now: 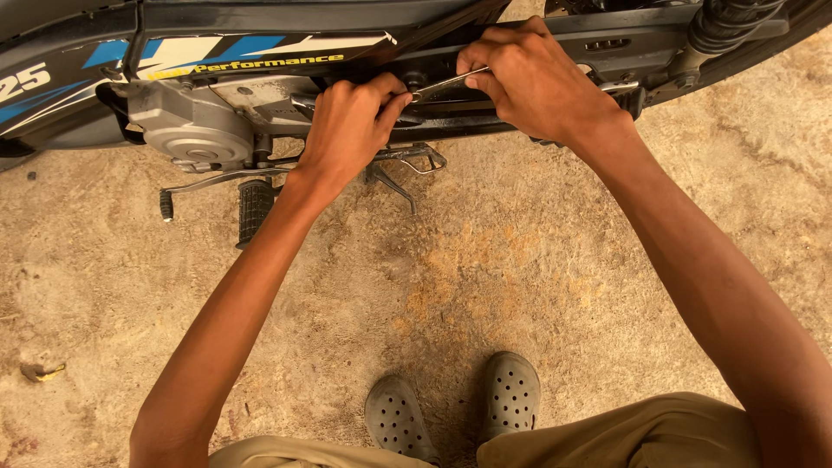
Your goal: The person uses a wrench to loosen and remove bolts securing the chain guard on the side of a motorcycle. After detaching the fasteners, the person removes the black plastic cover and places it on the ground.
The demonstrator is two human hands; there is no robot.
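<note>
Low against a motorcycle's flank, both hands on one slim steel spanner.

Leftmost, silver cast-metal engine cover (192, 126), black ribbed rubber footpeg (255, 210) below it; then left hand (347, 130), fingers curled shut around the near end of the thin silver spanner (446, 83); right hand (537, 82) pinching its far end closed against the black steel frame rail (451, 126); grey perforated clogs (455, 407) planted on sandy ground (520, 260).

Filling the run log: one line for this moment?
right hand: holds spanner | left hand: on motorcycle frame | ground: sandy
</note>
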